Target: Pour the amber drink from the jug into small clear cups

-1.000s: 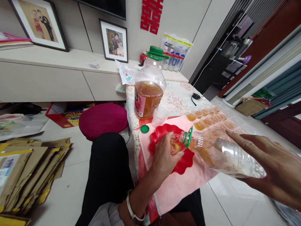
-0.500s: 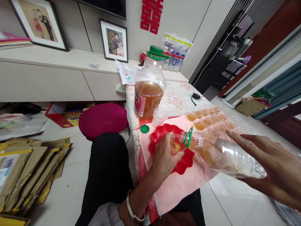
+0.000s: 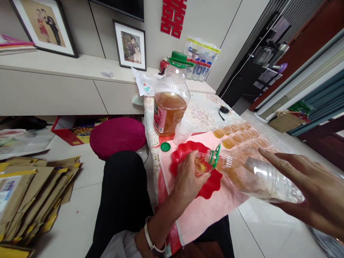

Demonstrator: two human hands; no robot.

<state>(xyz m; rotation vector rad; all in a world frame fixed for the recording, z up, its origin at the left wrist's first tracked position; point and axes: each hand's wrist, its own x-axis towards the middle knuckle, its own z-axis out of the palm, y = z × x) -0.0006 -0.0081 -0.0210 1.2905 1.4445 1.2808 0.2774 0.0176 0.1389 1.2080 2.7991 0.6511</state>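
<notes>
My left hand (image 3: 186, 177) is closed around a small clear plastic cup (image 3: 201, 164) with amber liquid in it, above a red scalloped dish (image 3: 185, 147). A clear plastic bottle (image 3: 249, 175) lies tilted nearly flat in the air, its green-ringed mouth at the cup's rim. My right hand (image 3: 306, 186) grips the bottle by its base end. Amber liquid fills the neck end of the bottle. Beneath is a pink cloth (image 3: 206, 215). A green cap (image 3: 165, 147) rests on the cloth's left corner.
A large green-lidded jug (image 3: 172, 104) of amber liquid stands behind the dish, with stacked clear cups (image 3: 182, 132) beside it. Several filled cups (image 3: 236, 136) stand in rows at the right. A tape measure (image 3: 224, 109) lies farther back. A magenta stool (image 3: 118, 138) is left of the table.
</notes>
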